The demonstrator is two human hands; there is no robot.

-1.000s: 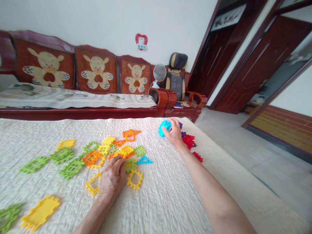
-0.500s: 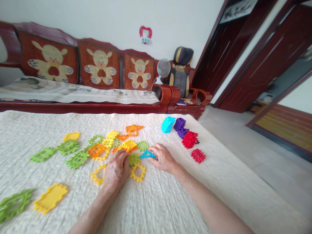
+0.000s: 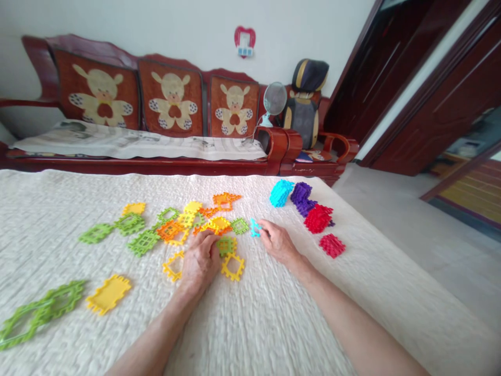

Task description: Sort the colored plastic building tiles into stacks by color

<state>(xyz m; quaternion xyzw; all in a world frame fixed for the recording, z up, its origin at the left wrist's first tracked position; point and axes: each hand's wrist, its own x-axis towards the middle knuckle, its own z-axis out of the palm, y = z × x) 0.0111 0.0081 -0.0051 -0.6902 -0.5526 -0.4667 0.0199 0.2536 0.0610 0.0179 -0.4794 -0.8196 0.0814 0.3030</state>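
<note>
Centrally in the head view, a blue piece (image 3: 255, 228) is pinched between the thumb and fingertips of the right hand (image 3: 278, 241), which is nearly closed; whether the piece is lifted clear of the white cloth (image 3: 254, 324) cannot be told. A small green frame (image 3: 240, 225) is seen just to the left of the blue piece. The left hand (image 3: 201, 258) is placed palm down among the scattered pieces, its fingers bent; whether anything is gripped under them cannot be told. Beside its fingertips a green grid (image 3: 227, 246) is shown, with a yellow frame (image 3: 234, 255) set just nearer the viewer. A second yellow frame (image 3: 169, 269) is partly covered by the left hand. Farther left, an orange grid (image 3: 170, 231) is surrounded by green and yellow pieces. A yellow plate (image 3: 108, 294) is set apart at lower left. Beyond the right hand, a blue stack (image 3: 281, 193), a purple pile (image 3: 301, 194) and a red pile (image 3: 319, 218) are arranged near the cloth's far edge, and a red stack (image 3: 332, 245) is placed nearer. Behind, a sofa (image 3: 164, 166) is lined with bear cushions (image 3: 172, 96).
</note>
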